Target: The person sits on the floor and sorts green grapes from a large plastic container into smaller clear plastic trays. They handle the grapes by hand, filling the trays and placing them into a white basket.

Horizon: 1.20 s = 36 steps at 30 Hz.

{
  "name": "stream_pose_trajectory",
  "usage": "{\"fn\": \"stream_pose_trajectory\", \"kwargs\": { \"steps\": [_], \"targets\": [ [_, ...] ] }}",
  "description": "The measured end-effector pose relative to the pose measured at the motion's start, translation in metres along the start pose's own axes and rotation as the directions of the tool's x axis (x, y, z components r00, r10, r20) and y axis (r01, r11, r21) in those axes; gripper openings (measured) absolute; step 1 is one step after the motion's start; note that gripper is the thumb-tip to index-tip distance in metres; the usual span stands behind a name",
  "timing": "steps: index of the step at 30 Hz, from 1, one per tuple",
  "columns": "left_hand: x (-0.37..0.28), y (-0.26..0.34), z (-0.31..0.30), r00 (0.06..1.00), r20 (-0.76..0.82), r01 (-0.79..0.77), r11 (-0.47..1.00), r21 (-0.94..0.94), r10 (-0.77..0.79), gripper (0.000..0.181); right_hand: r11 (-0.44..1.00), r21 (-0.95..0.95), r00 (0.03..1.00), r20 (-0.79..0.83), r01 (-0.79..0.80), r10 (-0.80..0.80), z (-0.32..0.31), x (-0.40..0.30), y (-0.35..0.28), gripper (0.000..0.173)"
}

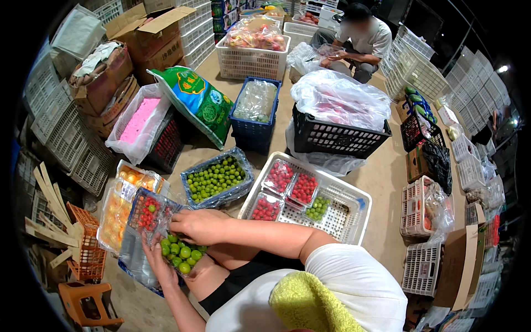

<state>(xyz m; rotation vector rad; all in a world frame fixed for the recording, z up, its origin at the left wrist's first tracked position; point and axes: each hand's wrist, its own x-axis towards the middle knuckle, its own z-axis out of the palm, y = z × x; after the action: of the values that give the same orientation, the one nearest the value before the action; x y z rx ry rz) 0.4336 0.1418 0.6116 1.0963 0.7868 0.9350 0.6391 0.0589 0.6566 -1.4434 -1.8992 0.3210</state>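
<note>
A clear plastic box of round green fruit (182, 253) rests over my lap, with my left hand (159, 259) supporting its left side. My right hand (199, 226) reaches over the box's upper edge, its fingers bent; what lies under them is hidden. Just beyond stands a plastic-lined container with small red fruit (149, 211) and one green one. Ahead, a blue plastic-lined crate holds many small green fruit (215, 178). To its right, a white plastic crate (361, 224) holds several clear boxes of red fruit (265, 207) and one of green fruit (317, 208).
Packed orange fruit (116, 213), empty clear boxes (139, 259) and an orange stool (89, 303) are at left. Beyond stand a green sack (199, 106), a blue crate (253, 124) and a black crate (340, 137). A seated person (361, 45) handles a clear box farther back.
</note>
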Motion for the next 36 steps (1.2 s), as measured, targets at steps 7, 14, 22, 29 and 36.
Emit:
{"fn": "stream_pose_trajectory", "kwargs": {
  "steps": [7,14,22,29,36],
  "targets": [
    [0.005,-0.004,-0.003,0.984,-0.176,0.019,0.997,0.081,-0.004,0.048,0.990,0.108,0.995,-0.040,-0.086,0.091,-0.002,0.008,0.008,0.019],
    [0.014,0.001,0.003,0.992,-0.064,-0.100,0.990,0.103,0.107,0.053,0.798,0.524,0.849,-0.237,-0.298,0.473,-0.020,0.004,0.055,0.030],
    [-0.011,-0.005,-0.012,0.996,0.050,-0.064,0.989,-0.136,0.071,0.069,0.623,0.628,0.856,0.141,-0.466,0.497,-0.017,0.012,0.032,0.057],
    [-0.008,-0.002,-0.010,0.996,0.070,-0.051,0.996,-0.068,0.056,0.074,0.705,0.596,0.887,0.025,-0.384,0.462,-0.014,0.019,0.050,0.044],
    [-0.008,0.007,-0.024,0.984,0.179,0.015,0.987,-0.161,0.014,0.078,0.561,0.676,0.836,0.154,-0.478,0.526,-0.025,0.012,0.046,0.024]
  ]
}}
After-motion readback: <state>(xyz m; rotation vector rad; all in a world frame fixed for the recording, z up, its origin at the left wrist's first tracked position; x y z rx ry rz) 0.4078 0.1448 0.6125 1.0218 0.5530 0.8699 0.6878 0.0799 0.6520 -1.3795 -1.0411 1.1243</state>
